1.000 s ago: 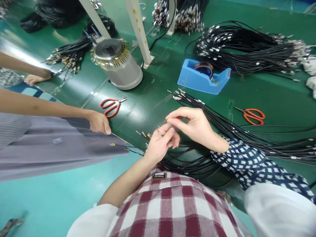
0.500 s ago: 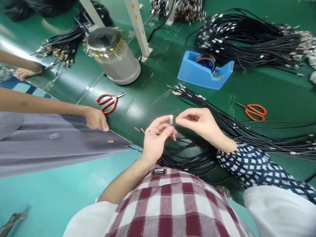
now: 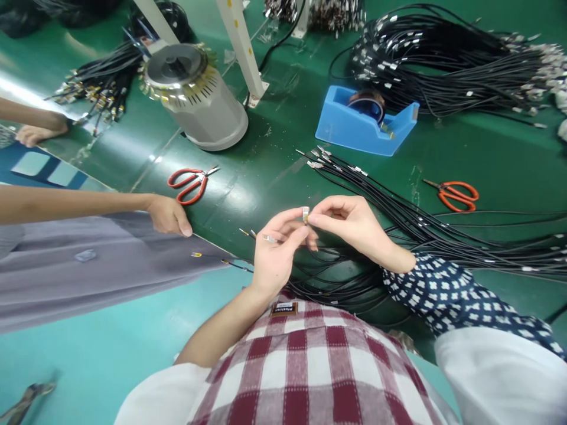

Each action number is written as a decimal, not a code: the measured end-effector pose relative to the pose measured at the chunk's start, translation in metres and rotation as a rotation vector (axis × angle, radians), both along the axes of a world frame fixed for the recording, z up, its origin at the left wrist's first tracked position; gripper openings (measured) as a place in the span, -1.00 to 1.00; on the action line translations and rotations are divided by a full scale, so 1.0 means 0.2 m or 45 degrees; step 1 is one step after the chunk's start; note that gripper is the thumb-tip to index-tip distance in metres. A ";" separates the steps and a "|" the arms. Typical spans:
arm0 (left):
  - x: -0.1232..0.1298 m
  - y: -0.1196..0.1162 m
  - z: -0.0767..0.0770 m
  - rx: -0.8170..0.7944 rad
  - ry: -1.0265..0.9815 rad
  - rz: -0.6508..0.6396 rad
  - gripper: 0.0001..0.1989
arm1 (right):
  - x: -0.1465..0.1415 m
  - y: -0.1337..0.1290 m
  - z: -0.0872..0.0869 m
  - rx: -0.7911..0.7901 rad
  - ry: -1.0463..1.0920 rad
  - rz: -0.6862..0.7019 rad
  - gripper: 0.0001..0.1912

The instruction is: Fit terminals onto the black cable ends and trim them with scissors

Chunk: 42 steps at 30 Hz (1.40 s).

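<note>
Connector (image 3: 305, 210), 1 pc.: upright in L hand (image 3: 274, 254), betw. thumb & forefinger, other fingers loosely curled; tip prob. left clear for access. R hand (image 3: 348, 223): fingertips pinched, apparently on yellow piece (image 3: 305, 219) at connector. Tape dispenser (image 3: 349, 133): beyond hands, prob. for easy reach.

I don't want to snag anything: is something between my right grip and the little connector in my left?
Nothing visible is: your right grip is close beside the little connector your left grip holds up. Contact is too fine to make out. The blue tape dispenser stands farther back.
</note>
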State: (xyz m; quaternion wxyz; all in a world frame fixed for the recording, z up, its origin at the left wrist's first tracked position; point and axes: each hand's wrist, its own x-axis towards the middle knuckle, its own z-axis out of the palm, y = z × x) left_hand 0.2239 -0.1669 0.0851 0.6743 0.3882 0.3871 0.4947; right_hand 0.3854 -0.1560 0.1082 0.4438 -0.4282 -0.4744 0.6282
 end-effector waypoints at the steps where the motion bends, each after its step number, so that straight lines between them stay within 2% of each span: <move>1: 0.00 0.00 0.00 0.000 -0.004 -0.003 -0.75 | 0.00 0.00 0.00 -0.004 0.011 0.006 -0.79; 8: 0.01 -0.01 0.00 0.042 -0.005 0.022 -0.76 | -0.03 -0.02 -0.01 0.026 -0.110 -0.100 -0.72; 13: 0.02 0.01 0.00 -0.029 -0.001 0.133 -0.84 | -0.07 -0.04 -0.03 0.096 -0.113 -0.143 -0.69; 19: 0.01 0.02 0.03 -0.141 -0.109 -0.007 -0.81 | -0.08 -0.04 -0.03 0.116 -0.093 -0.182 -0.69; 25: -0.01 0.01 0.03 -0.203 -0.110 -0.044 -0.78 | -0.06 -0.03 -0.04 0.228 -0.295 -0.262 -0.76; 30: -0.02 0.02 0.02 -0.305 -0.136 -0.058 -0.79 | -0.02 -0.01 -0.06 -0.037 -0.123 -0.153 -0.66; 32: -0.03 0.02 0.02 -0.326 -0.147 -0.058 -0.79 | 0.00 0.00 -0.06 -0.028 -0.147 -0.159 -0.61; 37: -0.02 0.02 0.03 -0.334 -0.152 -0.058 -0.76 | -0.01 0.01 -0.03 0.226 -0.406 -0.150 -0.74; 42: -0.02 0.02 0.02 -0.332 -0.144 -0.063 -0.76 | -0.02 0.03 -0.03 0.109 -0.251 -0.178 -0.81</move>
